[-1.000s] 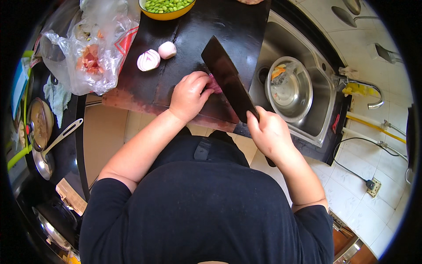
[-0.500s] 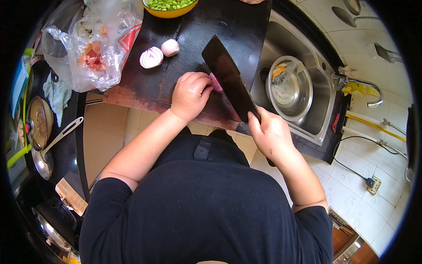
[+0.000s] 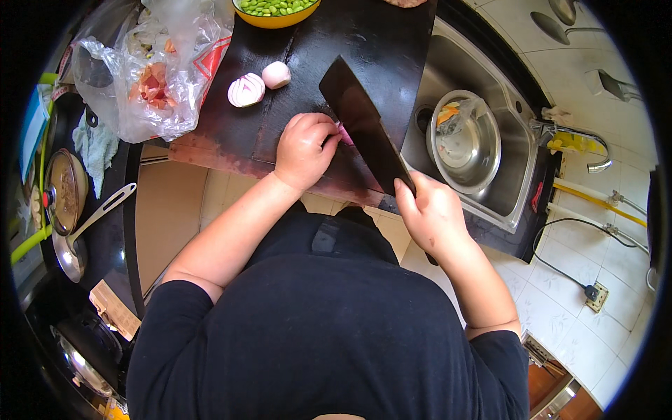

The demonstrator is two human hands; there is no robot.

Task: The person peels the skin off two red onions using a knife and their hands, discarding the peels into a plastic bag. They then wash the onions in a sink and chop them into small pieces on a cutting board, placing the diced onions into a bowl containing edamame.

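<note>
Fingers (image 3: 319, 131) of the left hand (image 3: 305, 154) are curled closed on a purple onion piece (image 3: 345, 134), pressing it to the dark table (image 3: 350, 31); the blade partly hides it. The right hand (image 3: 435, 215) wraps tightly round the handle of a cleaver (image 3: 367, 126), which slants beside the piece. Past the left hand, a cut onion half (image 3: 246, 90) lies beside a pale onion chunk (image 3: 276, 74). Farther off stands a yellow bowl (image 3: 280, 21) of green beans (image 3: 274, 6).

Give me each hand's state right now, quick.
Left hand: closed, fingers curled, holding a purple onion piece.
Right hand: closed, holding the broad-bladed knife by its handle.
</note>
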